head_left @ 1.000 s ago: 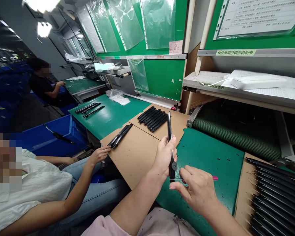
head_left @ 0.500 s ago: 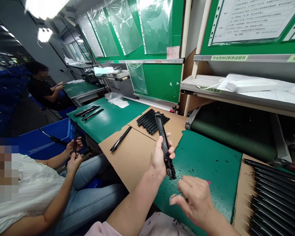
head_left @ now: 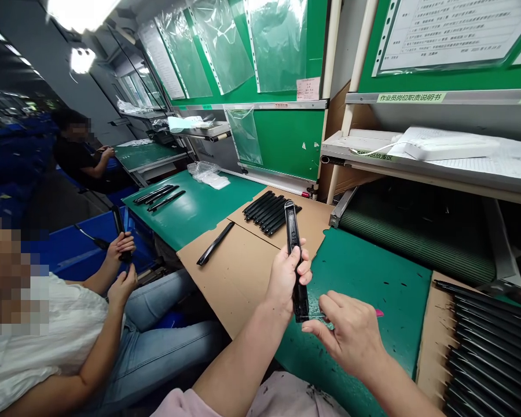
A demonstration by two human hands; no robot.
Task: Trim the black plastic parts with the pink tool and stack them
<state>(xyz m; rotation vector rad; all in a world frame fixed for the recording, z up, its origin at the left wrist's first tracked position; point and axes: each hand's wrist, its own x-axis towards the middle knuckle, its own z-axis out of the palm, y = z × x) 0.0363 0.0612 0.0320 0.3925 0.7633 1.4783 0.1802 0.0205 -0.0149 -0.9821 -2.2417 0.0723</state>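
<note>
My left hand (head_left: 284,278) grips a long black plastic bar (head_left: 293,243) that stands nearly upright, its lower end hanging below my fist. My right hand (head_left: 349,333) pinches a thin shiny strip (head_left: 316,315) with a pink end (head_left: 379,313), and the strip's tip lies against the bar's lower end. Both hands are above a green mat (head_left: 373,289) flecked with small black bits. A brown cardboard sheet (head_left: 238,272) holds one loose black bar (head_left: 215,243) and a row of several bars (head_left: 269,213).
Several black bars (head_left: 490,353) lie side by side on cardboard at the right. A seated co-worker's hands (head_left: 119,255) hold a black bar by a blue crate (head_left: 78,249). A white-topped shelf (head_left: 417,156) and a dark ribbed belt (head_left: 417,237) sit beyond the mat.
The black bar has swung from tilted to nearly upright in my left hand, and my right hand has come back up to it. The co-worker has lifted a bar off the cardboard.
</note>
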